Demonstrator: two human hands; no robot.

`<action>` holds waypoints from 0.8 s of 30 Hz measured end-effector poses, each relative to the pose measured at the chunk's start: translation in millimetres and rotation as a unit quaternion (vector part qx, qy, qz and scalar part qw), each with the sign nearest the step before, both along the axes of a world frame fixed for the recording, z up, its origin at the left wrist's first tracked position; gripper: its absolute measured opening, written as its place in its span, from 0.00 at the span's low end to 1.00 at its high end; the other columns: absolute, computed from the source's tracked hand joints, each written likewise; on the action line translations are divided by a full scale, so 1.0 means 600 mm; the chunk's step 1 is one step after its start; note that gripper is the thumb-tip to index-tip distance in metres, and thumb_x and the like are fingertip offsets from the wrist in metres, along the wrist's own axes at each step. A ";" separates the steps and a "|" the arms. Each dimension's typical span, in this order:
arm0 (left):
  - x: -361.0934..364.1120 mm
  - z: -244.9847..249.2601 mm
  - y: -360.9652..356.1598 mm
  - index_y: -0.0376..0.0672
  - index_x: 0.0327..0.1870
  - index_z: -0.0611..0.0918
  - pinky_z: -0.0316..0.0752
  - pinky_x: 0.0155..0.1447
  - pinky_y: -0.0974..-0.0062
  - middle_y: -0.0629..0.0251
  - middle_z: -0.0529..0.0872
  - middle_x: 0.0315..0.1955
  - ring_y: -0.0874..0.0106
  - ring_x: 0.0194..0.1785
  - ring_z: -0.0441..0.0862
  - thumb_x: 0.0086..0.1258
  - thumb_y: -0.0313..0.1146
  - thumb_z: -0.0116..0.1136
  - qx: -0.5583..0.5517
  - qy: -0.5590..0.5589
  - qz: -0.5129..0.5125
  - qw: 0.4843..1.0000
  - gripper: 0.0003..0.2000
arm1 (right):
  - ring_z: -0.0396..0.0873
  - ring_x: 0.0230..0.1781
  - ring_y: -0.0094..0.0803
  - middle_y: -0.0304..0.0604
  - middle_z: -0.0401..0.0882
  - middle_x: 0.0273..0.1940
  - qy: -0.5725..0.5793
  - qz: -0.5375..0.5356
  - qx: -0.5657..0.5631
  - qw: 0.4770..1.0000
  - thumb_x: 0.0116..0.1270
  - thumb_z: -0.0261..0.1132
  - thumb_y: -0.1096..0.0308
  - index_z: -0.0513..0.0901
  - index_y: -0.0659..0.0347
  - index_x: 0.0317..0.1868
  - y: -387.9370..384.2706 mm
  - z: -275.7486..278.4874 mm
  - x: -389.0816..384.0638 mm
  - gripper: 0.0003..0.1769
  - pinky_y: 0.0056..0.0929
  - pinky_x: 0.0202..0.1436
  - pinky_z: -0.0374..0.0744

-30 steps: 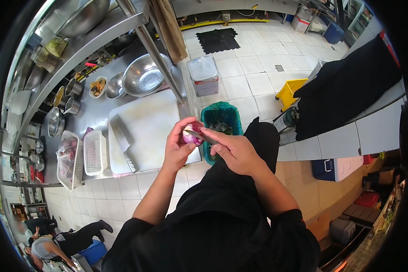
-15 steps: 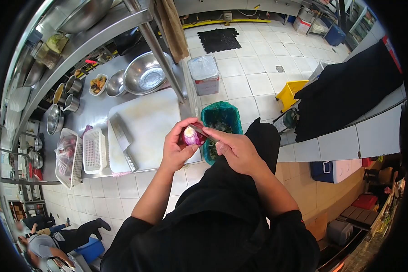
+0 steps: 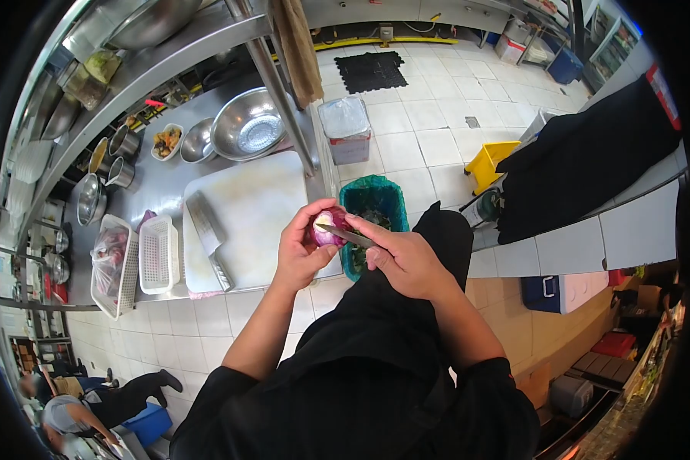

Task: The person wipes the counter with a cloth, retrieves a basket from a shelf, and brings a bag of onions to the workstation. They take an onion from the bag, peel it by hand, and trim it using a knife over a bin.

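Cupped in my left hand is a red onion, its pale cut end facing up. My right hand is closed round a small knife, with the index finger stretched along it. The blade lies across the onion's face, its tip near the pale patch. The knife's handle is mostly hidden by my fingers. Below both hands stands a bin lined with a green bag, with dark scraps inside. To the left, a cleaver rests on a white cutting board.
On the steel counter are a large metal bowl, a white basket and another basket holding a bag of onions. A shelf post rises beside the board. A lidded container stands on the floor. People are at lower left.
The knife has turned so its blade now shows clearly over the onion's face. The onion has tilted slightly in my left hand.
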State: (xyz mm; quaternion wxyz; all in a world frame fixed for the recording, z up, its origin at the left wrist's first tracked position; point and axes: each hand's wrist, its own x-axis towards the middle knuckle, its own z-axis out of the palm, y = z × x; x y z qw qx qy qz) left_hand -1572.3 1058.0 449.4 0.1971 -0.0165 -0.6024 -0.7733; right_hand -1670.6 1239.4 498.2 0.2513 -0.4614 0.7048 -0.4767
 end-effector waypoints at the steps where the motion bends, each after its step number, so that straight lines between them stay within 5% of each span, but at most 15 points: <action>1: 0.001 0.001 -0.001 0.36 0.61 0.69 0.69 0.60 0.74 0.60 0.76 0.52 0.71 0.55 0.74 0.56 0.27 0.65 0.001 0.000 0.000 1.000 0.29 | 0.78 0.27 0.42 0.48 0.76 0.26 0.000 0.000 0.001 1.000 0.66 0.54 0.71 0.67 0.50 0.67 -0.001 0.003 0.000 0.27 0.32 0.36 0.76; 4: 0.003 0.004 -0.003 0.36 0.61 0.69 0.69 0.61 0.74 0.60 0.76 0.51 0.71 0.55 0.74 0.56 0.26 0.64 -0.008 -0.001 -0.001 1.000 0.29 | 0.78 0.30 0.46 0.50 0.80 0.33 0.019 0.011 0.037 0.999 0.66 0.53 0.72 0.68 0.50 0.66 -0.003 0.005 -0.003 0.26 0.33 0.37 0.76; 9: 0.001 0.000 -0.004 0.36 0.61 0.69 0.70 0.60 0.74 0.61 0.76 0.52 0.72 0.55 0.74 0.56 0.28 0.66 0.015 -0.004 -0.007 1.000 0.30 | 0.79 0.39 0.48 0.51 0.78 0.50 0.087 -0.009 -0.110 0.990 0.68 0.52 0.72 0.71 0.54 0.63 -0.015 -0.025 -0.009 0.23 0.33 0.45 0.76; 12: 0.001 -0.005 0.000 0.35 0.61 0.69 0.71 0.60 0.74 0.61 0.76 0.51 0.72 0.55 0.75 0.55 0.30 0.67 0.027 0.000 0.016 1.000 0.31 | 0.79 0.42 0.48 0.51 0.78 0.52 -0.016 -0.020 -0.033 0.999 0.69 0.52 0.71 0.71 0.55 0.64 -0.008 -0.005 -0.016 0.22 0.31 0.48 0.75; 21: -0.006 -0.013 -0.002 0.36 0.62 0.68 0.71 0.60 0.74 0.60 0.75 0.53 0.72 0.56 0.74 0.53 0.30 0.68 0.065 0.001 -0.006 0.998 0.33 | 0.78 0.45 0.49 0.52 0.77 0.53 -0.076 -0.025 0.003 0.997 0.69 0.52 0.71 0.70 0.55 0.64 0.002 0.001 -0.028 0.22 0.31 0.50 0.75; 24: -0.009 -0.006 0.003 0.36 0.61 0.67 0.71 0.59 0.75 0.61 0.75 0.52 0.72 0.56 0.74 0.53 0.28 0.67 0.055 -0.017 0.005 0.998 0.32 | 0.78 0.46 0.50 0.52 0.77 0.53 0.002 0.008 -0.047 0.999 0.70 0.50 0.70 0.68 0.54 0.66 0.002 -0.013 -0.028 0.23 0.33 0.50 0.75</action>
